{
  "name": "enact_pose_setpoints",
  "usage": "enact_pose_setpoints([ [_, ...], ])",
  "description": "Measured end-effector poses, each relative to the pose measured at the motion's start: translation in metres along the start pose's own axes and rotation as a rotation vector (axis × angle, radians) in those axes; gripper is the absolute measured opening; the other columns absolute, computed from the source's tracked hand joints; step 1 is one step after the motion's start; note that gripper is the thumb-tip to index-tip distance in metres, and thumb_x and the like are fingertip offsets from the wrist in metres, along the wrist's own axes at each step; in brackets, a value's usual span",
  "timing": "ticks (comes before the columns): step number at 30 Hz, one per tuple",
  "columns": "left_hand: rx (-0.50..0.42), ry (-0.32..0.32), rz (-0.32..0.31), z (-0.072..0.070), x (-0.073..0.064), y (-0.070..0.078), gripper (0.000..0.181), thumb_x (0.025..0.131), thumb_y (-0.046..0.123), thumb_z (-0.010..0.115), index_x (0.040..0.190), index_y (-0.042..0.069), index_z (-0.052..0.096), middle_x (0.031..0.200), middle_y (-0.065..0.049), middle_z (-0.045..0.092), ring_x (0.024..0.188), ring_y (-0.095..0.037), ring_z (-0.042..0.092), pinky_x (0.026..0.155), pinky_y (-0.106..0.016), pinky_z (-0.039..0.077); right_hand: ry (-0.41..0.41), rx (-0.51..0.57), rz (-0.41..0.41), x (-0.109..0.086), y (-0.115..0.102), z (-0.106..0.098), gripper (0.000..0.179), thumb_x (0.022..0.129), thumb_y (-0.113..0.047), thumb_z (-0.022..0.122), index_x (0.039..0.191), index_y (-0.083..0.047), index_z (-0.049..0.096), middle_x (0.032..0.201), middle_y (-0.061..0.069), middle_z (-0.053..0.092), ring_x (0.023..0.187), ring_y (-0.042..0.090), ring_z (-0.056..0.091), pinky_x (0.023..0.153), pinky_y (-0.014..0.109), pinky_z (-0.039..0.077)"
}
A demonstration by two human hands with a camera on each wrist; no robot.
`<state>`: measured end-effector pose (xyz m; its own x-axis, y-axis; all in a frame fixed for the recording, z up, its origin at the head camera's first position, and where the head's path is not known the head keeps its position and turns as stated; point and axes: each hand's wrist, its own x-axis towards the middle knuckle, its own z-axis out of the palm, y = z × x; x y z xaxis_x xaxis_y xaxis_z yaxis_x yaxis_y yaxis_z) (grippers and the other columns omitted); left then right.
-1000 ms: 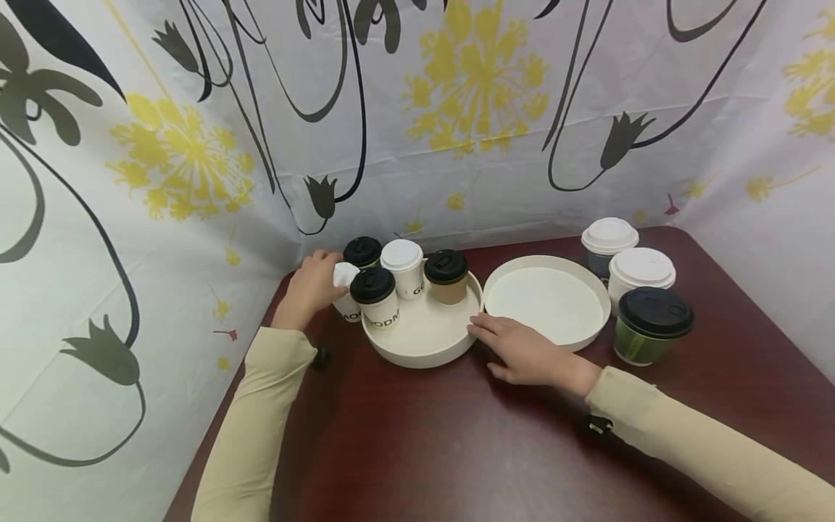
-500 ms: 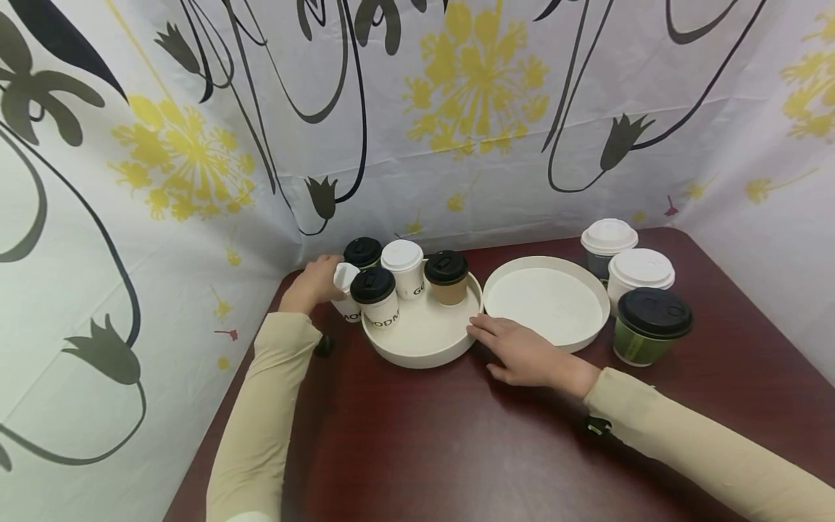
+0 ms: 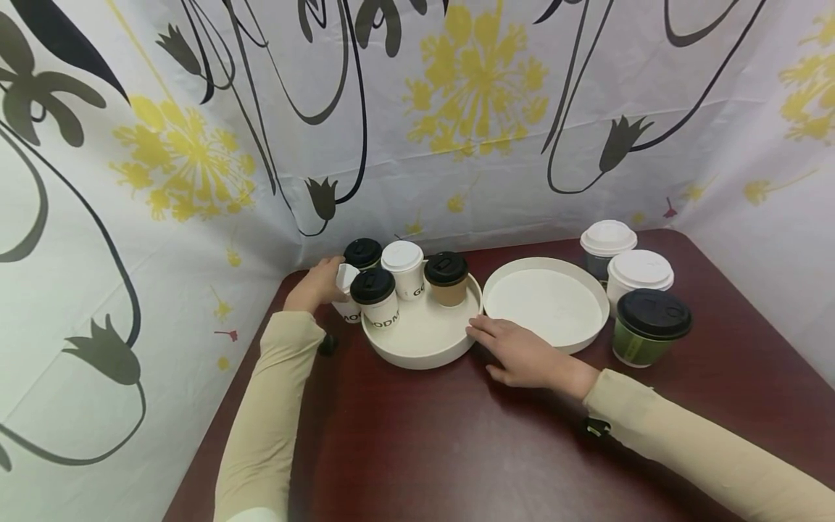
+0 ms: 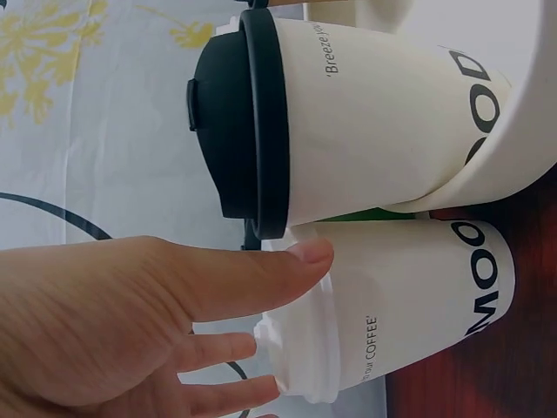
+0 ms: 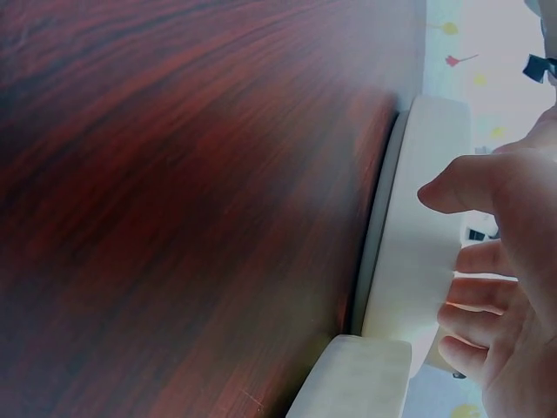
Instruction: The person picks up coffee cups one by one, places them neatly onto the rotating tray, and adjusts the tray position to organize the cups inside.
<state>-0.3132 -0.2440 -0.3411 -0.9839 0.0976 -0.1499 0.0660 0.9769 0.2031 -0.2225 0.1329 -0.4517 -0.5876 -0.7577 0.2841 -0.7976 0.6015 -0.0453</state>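
At the left my left hand (image 3: pixel 315 284) holds the white-lidded paper coffee cup (image 3: pixel 349 308) by its lid. In the left wrist view, the thumb lies on the near side of the lid (image 4: pixel 326 340), while other fingers reach behind it. This cup stands just outside the left round white tray (image 3: pixel 417 355). Beside it, a black-lidded white cup (image 3: pixel 380 312) sits on the tray. My right hand (image 3: pixel 518 351) rests its extended fingers on this tray's right rim. In the right wrist view, the thumb is apart from the tray wall (image 5: pixel 413 252).
On the left tray also stand a white-lidded cup (image 3: pixel 406 272) and a black-lidded brown cup (image 3: pixel 447 286). Another black-lidded cup (image 3: pixel 362 252) is partly hidden behind. A second round tray (image 3: pixel 548 304) adjoins it. Rightward are two white-lidded cups and a green cup (image 3: pixel 642 344).
My left hand and forearm have shifted slightly right and the wrist has turned a little at the cup. The white lid looks slightly more tilted. The right hand stays at the tray rim.
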Motion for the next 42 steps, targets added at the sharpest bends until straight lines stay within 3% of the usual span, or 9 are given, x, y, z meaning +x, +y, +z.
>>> enact_pose_setpoints([
  [9,0.004,0.005,-0.061,0.003,0.001,0.000,0.093,0.083,0.021,0.077,0.155,0.002,0.022,0.154,-0.030,0.033,0.142,-0.051,0.031,0.113,-0.060,0.035,0.007,-0.002,-0.001,0.000,-0.001,0.000,0.071,0.080,-0.025,0.077,0.140,0.000,0.050,0.145,0.021,0.052,0.132,0.035,0.054,0.110,0.046,0.043],
  [17,0.029,0.020,-0.096,0.005,-0.001,0.001,0.091,0.085,0.023,0.076,0.155,0.002,0.022,0.152,-0.030,0.036,0.139,-0.049,0.035,0.110,-0.060,0.038,0.005,-0.002,0.002,0.000,0.000,0.003,0.072,0.079,-0.026,0.077,0.141,0.001,0.050,0.145,0.021,0.051,0.132,0.035,0.053,0.110,0.047,0.043],
  [42,0.028,0.085,-0.087,0.018,0.006,-0.002,0.092,0.087,0.024,0.074,0.155,-0.001,0.017,0.151,-0.032,0.033,0.138,-0.048,0.035,0.110,-0.058,0.039,0.014,0.001,0.005,-0.001,0.001,0.005,0.072,0.080,-0.026,0.077,0.141,0.000,0.049,0.146,0.021,0.051,0.134,0.035,0.052,0.110,0.048,0.044],
])
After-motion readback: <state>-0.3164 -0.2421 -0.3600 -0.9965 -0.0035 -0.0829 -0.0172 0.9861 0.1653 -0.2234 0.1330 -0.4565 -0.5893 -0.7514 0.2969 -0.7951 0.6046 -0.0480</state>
